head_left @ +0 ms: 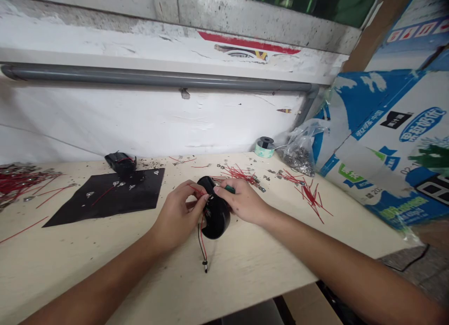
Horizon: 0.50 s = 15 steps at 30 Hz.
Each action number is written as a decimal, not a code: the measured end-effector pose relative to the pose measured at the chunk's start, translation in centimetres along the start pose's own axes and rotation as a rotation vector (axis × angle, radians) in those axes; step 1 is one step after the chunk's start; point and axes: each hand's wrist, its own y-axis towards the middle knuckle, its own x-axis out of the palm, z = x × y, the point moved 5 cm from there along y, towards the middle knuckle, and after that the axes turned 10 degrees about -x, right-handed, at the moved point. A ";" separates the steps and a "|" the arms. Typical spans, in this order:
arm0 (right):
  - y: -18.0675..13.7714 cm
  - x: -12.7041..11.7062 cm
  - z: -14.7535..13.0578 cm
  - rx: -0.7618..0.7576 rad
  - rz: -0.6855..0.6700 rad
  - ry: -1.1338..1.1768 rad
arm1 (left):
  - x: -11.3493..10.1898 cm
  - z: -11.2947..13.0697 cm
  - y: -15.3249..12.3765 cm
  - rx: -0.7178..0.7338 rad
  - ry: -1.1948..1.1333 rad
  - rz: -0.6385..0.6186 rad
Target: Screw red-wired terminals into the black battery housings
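Between my hands a glossy black rounded housing stands on the table, with small metal parts at its opening. My left hand is closed at its left side, thumb and fingertips pinching a thin red wire. My right hand is closed at the housing's upper right, its thumb by the opening. A dark green piece shows between its fingers; the rest of it is hidden. From the housing a red and black wire pair hangs down to a small connector on the table.
Black sheet with loose terminals lies left, a black part behind it. Red wires with metal tabs are piled at far left and right. A tape roll, a bag of metal pieces and a carton stand right.
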 end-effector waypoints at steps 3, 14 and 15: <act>-0.1 0.1 -0.2 0.000 0.003 0.005 | 0.0 0.1 0.0 0.023 0.006 -0.012; -0.3 0.4 -0.5 0.065 -0.004 0.102 | 0.1 0.5 -0.4 0.080 0.052 -0.050; -0.3 0.5 -0.6 0.056 -0.006 0.111 | 0.1 0.6 -0.4 0.079 0.051 -0.048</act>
